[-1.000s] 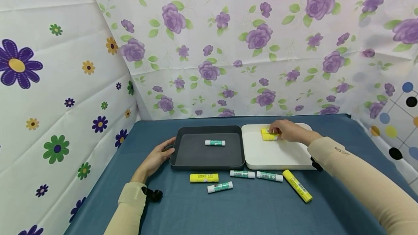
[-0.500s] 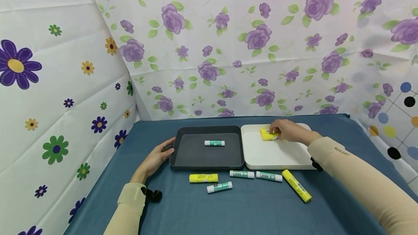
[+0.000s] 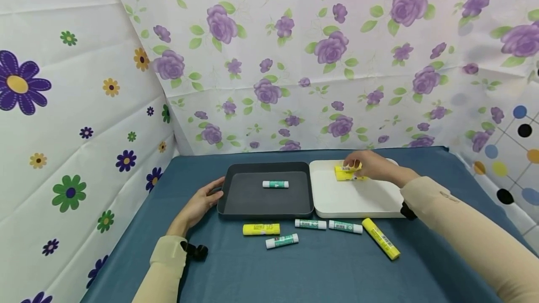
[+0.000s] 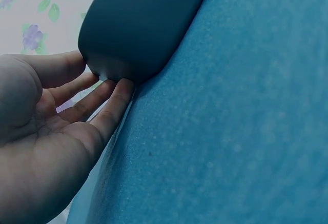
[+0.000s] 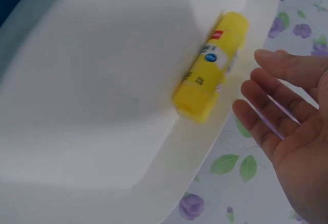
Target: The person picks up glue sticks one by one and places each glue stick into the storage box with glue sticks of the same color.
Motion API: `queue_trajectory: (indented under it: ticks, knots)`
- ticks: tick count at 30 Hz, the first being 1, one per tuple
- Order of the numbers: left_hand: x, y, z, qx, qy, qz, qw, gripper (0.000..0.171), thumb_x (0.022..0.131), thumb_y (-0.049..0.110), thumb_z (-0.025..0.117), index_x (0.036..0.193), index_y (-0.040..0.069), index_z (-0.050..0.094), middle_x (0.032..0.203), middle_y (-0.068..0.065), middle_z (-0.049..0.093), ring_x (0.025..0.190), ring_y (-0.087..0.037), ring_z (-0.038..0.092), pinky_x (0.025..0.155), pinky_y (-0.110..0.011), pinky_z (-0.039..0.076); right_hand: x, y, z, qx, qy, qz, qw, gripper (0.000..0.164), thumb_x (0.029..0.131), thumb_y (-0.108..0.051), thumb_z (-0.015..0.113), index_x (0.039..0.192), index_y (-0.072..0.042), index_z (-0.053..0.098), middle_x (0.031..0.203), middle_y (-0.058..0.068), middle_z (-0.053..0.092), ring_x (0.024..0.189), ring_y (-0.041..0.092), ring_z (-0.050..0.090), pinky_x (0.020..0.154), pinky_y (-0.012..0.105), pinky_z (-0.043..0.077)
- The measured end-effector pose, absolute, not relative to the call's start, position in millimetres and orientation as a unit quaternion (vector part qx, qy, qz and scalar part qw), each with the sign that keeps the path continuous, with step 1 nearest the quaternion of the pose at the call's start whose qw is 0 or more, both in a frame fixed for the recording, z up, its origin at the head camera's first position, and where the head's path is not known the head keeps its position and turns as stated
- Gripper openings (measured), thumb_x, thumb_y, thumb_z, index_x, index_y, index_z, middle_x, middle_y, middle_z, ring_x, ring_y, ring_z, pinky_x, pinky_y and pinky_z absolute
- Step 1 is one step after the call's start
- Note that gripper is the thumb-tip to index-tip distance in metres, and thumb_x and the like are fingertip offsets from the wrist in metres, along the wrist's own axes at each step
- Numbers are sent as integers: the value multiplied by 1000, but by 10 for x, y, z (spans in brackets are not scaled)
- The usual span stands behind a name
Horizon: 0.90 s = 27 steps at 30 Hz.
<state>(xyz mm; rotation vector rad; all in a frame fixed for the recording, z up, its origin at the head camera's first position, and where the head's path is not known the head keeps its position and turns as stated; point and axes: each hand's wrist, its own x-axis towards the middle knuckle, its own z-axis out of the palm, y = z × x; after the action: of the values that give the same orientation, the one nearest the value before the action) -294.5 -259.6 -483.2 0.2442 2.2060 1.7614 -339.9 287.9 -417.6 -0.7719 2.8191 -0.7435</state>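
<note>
My left hand (image 3: 201,204) rests its fingertips against the left side of a dark grey tray (image 3: 223,202); in the left wrist view, the thumb and nearly straight fingers (image 4: 110,114) touch the tray's outer wall. Over the back of a white tray (image 3: 337,205), my right hand (image 3: 372,166) is beside a yellow glue stick (image 3: 342,175). The right wrist view shows the glue stick (image 5: 207,70) lying near the tray's wall, with the right fingers (image 5: 269,101) relaxed and apart from it. Whether a second yellow stick lies behind it, I cannot tell.
One small green-and-white glue stick (image 3: 275,184) lies in the dark tray. In front of the trays, on the blue cloth (image 3: 320,275), are two yellow glue sticks (image 3: 261,229) and three green-and-white ones (image 3: 282,241). Flowered sheets (image 3: 269,60) stand behind the table.
My right hand has shifted slightly, its fingers rising a little so that more of the yellow glue stick shows. The left hand stays at the dark tray's side.
</note>
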Motion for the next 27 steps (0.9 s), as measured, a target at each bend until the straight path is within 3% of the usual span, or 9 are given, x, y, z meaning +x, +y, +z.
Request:
queue_trajectory:
  ticks: [8, 14, 27]
  knots:
    - [-2946, -2594, -4833, 80, 769, 616, 153, 62, 112, 16, 50, 167, 13, 24, 170, -17, 20, 155, -41, 24, 125, -61, 21, -3231, 2867, -4040, -257, 909, -321, 64, 36, 94, 9, 69, 130, 2, 68, 122, 21, 67, 113, 39, 63, 96, 55, 56]
    - [-2954, -2601, -4837, 77, 771, 613, 152, 62, 112, 17, 51, 167, 13, 24, 170, -18, 21, 154, -41, 25, 125, -60, 22, -3034, 2829, -3956, -262, 892, -364, 62, 38, 95, 5, 71, 131, -3, 68, 129, 23, 66, 119, 42, 64, 94, 48, 60]
    - [-2957, -2604, -4852, 82, 765, 620, 154, 62, 112, 16, 51, 167, 12, 24, 169, -18, 21, 154, -40, 26, 125, -60, 22, -2634, 2724, -3887, -261, 874, -405, 53, 34, 97, -3, 72, 131, -6, 69, 124, 10, 70, 116, 37, 65, 95, 36, 59]
